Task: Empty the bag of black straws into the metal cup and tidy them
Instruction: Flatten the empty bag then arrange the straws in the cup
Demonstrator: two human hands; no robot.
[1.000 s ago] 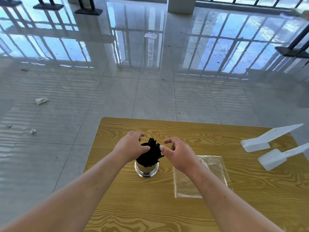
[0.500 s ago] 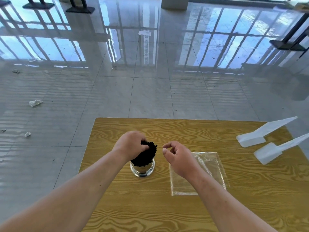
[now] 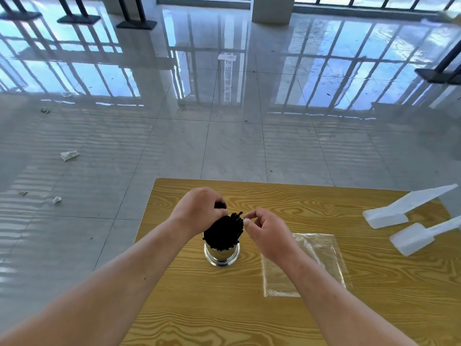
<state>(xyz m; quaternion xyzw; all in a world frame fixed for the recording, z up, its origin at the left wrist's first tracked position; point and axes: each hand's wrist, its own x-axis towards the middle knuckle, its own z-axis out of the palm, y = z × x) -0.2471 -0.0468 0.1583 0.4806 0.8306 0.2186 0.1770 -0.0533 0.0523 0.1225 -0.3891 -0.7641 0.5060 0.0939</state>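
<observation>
A shiny metal cup [image 3: 221, 256] stands on the wooden table [image 3: 249, 315], packed with a bundle of black straws [image 3: 225, 233] that lean up and to the right. My left hand [image 3: 199, 209] is curled over the top left of the bundle, gripping the straw ends. Just right of the straw tips, my right hand [image 3: 268, 233] has thumb and forefinger pinched close together; whether a straw tip is between them I cannot tell. The clear plastic bag [image 3: 314, 265] lies flat and empty on the table, partly under my right wrist.
Two white foam pieces [image 3: 404, 211] [image 3: 421, 237] lie at the table's right edge. The table's far edge and left edge drop off to a glossy tiled floor with scraps of paper [image 3: 69, 155] on it.
My left hand has closed further over the top of the straws. My right hand moved in closer to the straw tips and pinched its fingers. The view tilted down a little.
</observation>
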